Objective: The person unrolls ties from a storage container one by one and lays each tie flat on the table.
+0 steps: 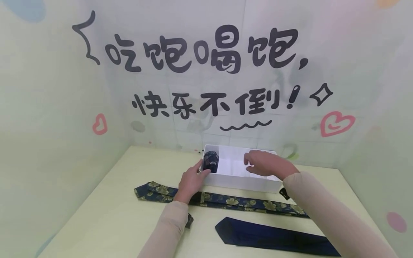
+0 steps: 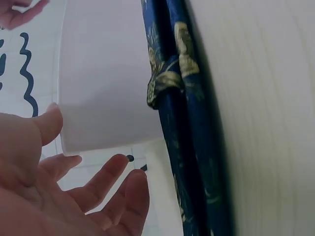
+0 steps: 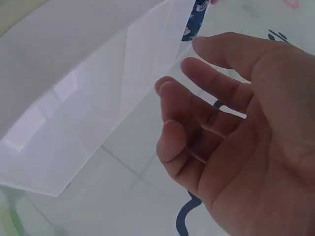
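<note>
In the head view, a white box [image 1: 238,181] stands toward the back of the table, with a rolled dark patterned necktie [image 1: 211,161] in its left compartment. My left hand [image 1: 190,182] rests at the box's left front corner, thumb at the rim and fingers along the end wall. The left wrist view shows its fingers [image 2: 101,189] spread and relaxed beside the box. Over the right part of the box hovers my right hand [image 1: 262,163], holding nothing, its fingers [image 3: 172,140] loosely bent.
A navy floral necktie [image 1: 232,201] lies folded lengthwise in front of the box, passing under my left wrist. Closer to me lies a plain dark blue necktie [image 1: 271,234], its right end behind my right sleeve [image 1: 335,215]. Printed white walls [image 1: 180,136] surround the table.
</note>
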